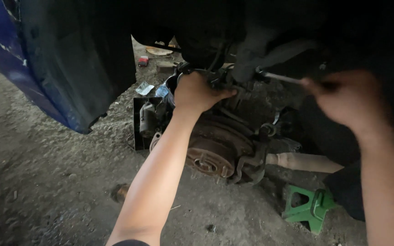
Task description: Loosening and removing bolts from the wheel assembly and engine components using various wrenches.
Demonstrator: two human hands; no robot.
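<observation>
My left hand (198, 92) reaches into the wheel well of a blue car (5, 59) and grips a dark suspension part above the rusty brake hub (208, 157). Its fingers curl over the part near the strut. My right hand (345, 98), blurred, holds the handle end of a slim metal wrench (279, 78). The wrench's far end sits on a fitting by the strut (247, 59). The fitting itself is in deep shadow.
A green jack stand (307, 207) stands on the gravel floor at lower right. A black open box with parts (146, 120) lies left of the hub. A pale axle shaft (304, 161) runs right. Small litter and a red item (143, 61) lie beyond.
</observation>
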